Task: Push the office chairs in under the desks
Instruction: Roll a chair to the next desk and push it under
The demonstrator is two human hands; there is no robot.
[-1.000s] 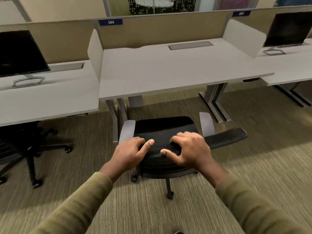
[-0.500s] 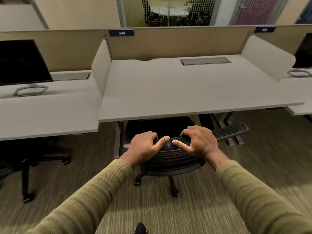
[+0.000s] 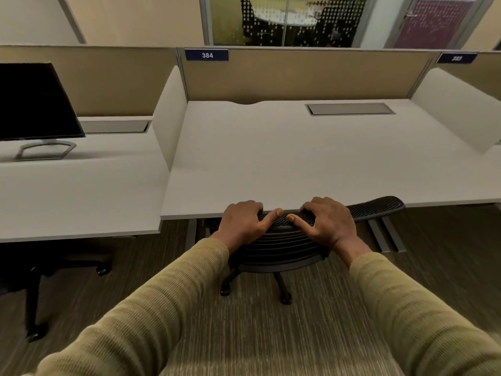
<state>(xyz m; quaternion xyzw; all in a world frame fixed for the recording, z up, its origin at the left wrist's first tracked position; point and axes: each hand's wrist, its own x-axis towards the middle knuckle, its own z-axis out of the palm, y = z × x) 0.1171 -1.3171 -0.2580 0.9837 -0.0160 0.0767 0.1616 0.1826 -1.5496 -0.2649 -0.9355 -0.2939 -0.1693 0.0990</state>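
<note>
While both hands clamp the top rim of the chair back, the left hand and right hand sit side by side, thumbs nearly meeting, fingers curled over the far side. That rim runs left to right, touching or just short of the near desk edge (seat hidden beneath). Any remaining push goes straight toward the far side, shared evenly.

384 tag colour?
Dark blue, white digits: the 384 tag, on the partition in the head view.
</note>
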